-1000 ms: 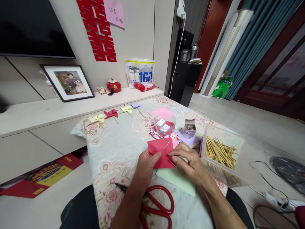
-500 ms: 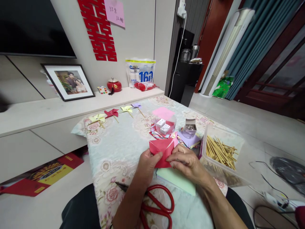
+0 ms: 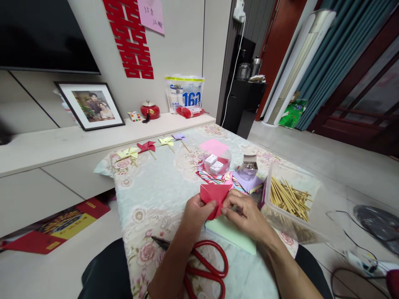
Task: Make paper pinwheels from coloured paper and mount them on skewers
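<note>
Both hands, left [image 3: 195,211] and right [image 3: 246,211], pinch red paper [image 3: 214,195]; uneven pinch risks skewed crease; scissors [image 3: 202,265] near wrist.

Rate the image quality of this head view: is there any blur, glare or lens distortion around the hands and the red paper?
Head view: the left hand, right hand and the red paper they pinch are sharp and evenly lit, with only soft shadows. Wide-angle distortion bends the door frame and curtain at right. The cables at the lower right edge look smeared. No strong glare; the TV stays dark.
</note>
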A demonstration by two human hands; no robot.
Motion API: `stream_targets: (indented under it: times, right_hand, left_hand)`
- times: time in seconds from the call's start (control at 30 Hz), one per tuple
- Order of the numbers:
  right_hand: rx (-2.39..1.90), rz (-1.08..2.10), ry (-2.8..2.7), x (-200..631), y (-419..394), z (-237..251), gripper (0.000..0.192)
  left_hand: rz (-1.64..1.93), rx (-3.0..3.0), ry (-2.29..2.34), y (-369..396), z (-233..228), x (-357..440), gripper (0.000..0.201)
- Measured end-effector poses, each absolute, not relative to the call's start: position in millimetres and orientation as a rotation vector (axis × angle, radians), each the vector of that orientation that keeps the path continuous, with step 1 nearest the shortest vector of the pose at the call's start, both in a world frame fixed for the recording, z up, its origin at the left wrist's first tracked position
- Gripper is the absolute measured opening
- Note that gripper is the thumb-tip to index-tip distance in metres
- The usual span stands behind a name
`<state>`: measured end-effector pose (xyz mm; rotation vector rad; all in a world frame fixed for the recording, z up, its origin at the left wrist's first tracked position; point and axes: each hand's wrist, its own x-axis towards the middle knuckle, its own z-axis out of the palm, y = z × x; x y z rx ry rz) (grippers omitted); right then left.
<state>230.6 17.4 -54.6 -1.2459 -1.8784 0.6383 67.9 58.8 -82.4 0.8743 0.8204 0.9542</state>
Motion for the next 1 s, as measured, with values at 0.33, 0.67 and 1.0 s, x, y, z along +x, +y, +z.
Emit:
stream_targets:
  times: [0.33,0.67,1.0]
  right_hand:
    - [-1.382,0.691,-1.838,228.3,19.8,-63.4,0.015]
    - [-1.416,0.666,-1.840,227.8,19.8,-66.4,0.015]
    - [-1.436,0.658,-1.848,226.3,19.8,-66.7,0.016]
  left_hand:
    - [0.932,0.883,0.847,56.9,-74.7,69.5,0.016]
    - [0.894,0.909,0.852,55.3,-72.7,67.3,0.015]
    - [0.885,0.915,0.839,57.5,-72.4,68.8,0.013]
